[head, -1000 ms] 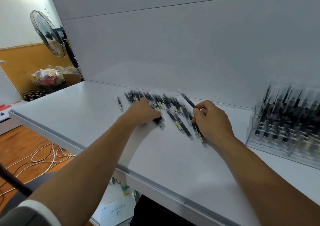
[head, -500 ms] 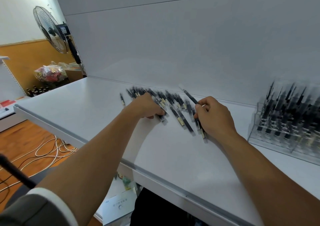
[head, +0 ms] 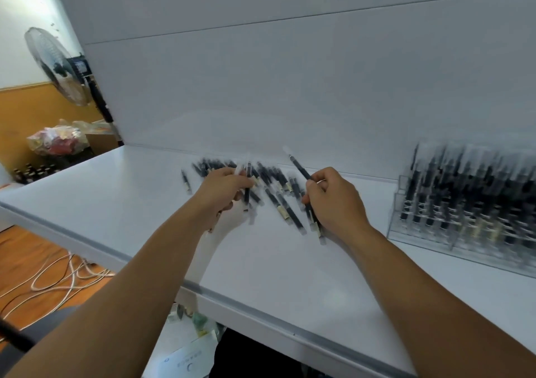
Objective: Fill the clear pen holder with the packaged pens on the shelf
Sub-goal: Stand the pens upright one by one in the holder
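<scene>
On the white shelf, with the one clear pen holder at far right already crowded, I have my left grip pinching one packaged pen and my right grip curled round a few, while roughly two dozen loose pens, too blurred to count exactly, lie waiting between them.

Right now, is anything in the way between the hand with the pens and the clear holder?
No. Only bare shelf shows between the right hand with its pens and the holder to its right.

Bare left hand and right hand; forearms likewise bare
</scene>
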